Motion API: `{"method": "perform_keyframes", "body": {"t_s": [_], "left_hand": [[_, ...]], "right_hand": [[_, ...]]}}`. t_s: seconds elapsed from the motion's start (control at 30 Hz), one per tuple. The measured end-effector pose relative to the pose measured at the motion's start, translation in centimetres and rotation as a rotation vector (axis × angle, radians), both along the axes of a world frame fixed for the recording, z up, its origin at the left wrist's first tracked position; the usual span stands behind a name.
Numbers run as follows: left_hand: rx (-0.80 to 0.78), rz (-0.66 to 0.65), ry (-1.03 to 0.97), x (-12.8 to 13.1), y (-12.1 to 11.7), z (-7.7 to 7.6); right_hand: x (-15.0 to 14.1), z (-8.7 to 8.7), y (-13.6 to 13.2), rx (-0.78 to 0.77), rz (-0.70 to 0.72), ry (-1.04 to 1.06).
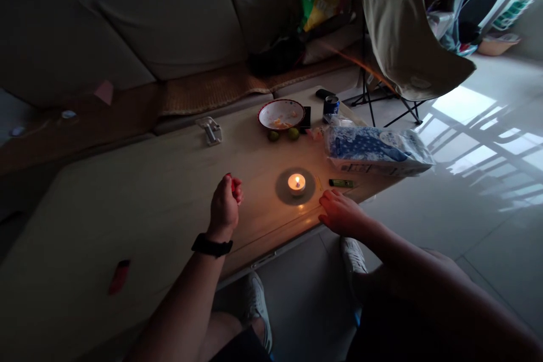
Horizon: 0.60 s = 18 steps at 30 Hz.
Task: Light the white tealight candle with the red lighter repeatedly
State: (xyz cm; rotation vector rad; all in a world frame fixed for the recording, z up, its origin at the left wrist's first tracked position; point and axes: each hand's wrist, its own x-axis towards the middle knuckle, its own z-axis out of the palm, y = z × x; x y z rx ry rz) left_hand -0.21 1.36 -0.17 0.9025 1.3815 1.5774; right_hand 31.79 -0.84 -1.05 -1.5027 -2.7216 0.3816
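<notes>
Head view: could scorch the half-curled right hand [340, 212] (hold unclear) or left hand [224, 206], closed apparently on a small red object [233, 185], by reaching carelessly past the lit tealight candle [296, 184] between them on the table [165, 192].

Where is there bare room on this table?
Mostly left of the left hand, between the red lighter and the pale item; a smaller patch lies between candle and green fruits. Crowded: the right end, around the can and blue-white pack.

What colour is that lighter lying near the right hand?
The lighter is mostly green, with a dark end; best seen in the head view.
</notes>
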Motion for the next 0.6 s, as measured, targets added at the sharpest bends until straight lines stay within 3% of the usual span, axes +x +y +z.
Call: {"method": "perform_keyframes", "body": {"t_s": [0.33, 0.6], "left_hand": [[-0.075, -0.039, 0.146, -1.14, -0.65, -0.79], [-0.034, -0.074, 0.446, -0.98, -0.92, -0.81]], "right_hand": [[-0.11, 0.53, -0.02, -0.042, -0.009, 0.004], [-0.07, 0.92, -0.12, -0.057, -0.003, 0.006]]}}
